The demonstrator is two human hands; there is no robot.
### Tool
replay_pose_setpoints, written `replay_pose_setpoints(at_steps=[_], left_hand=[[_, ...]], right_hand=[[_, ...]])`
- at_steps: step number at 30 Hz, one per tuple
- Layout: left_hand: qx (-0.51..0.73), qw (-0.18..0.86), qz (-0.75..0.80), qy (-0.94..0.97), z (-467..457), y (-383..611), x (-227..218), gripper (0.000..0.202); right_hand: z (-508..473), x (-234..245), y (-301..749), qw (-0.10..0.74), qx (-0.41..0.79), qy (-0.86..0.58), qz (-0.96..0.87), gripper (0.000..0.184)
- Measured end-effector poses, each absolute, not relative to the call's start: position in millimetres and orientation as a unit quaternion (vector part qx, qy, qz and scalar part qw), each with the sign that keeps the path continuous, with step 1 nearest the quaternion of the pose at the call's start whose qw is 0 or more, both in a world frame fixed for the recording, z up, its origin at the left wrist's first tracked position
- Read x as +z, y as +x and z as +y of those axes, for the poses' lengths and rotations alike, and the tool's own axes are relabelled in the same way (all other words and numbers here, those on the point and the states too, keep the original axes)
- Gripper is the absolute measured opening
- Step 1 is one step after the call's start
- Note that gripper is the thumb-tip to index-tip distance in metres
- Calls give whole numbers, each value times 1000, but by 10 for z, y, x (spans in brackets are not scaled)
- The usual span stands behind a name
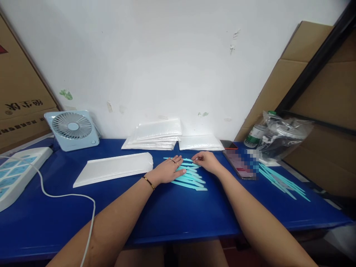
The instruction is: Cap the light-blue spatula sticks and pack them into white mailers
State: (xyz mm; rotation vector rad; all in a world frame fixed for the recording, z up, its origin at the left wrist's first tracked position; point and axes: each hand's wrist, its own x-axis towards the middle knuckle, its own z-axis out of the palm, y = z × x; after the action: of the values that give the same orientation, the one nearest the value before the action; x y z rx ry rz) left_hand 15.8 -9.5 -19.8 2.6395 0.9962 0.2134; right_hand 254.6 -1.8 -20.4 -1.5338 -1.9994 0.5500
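White wall (167,55) behind a blue surface (178,226). From my end, turquoise sticks (194,178) lie L of the phone (237,163). My L hand (167,171) rests on them, fingers flat & spread, prob. so they don't slide; my R hand (207,162) pinches the far stick (187,160) by its end, prob. for control. Spare sticks (280,180) sit R of the phone.

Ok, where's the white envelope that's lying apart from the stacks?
In the head view, the white envelope lies on the blue table, left of centre, beside the left hand and nearer the camera than the light-blue fan.
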Motion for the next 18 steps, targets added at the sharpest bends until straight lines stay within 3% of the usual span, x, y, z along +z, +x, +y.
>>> replay_pose_setpoints(at_steps=[9,12,14,16,18], left_hand=[[48,198,342,917,-177,224,-118,74],[44,164,343,924,-180,177,-110,101],[47,140,364,920,-172,148,-98,113],[57,119,387,912,-167,137,-74,103],[66,95,399,909,-178,150,-43,76]], right_hand=[[-10,-228,2522,286,218,-569,-740,22],[-114,-125,2505,264,207,-546,-768,38],[-231,-35,2470,225,201,-513,-804,62],[-355,47,2417,161,202,-488,-834,85],[-454,100,2352,112,198,-473,-851,84]])
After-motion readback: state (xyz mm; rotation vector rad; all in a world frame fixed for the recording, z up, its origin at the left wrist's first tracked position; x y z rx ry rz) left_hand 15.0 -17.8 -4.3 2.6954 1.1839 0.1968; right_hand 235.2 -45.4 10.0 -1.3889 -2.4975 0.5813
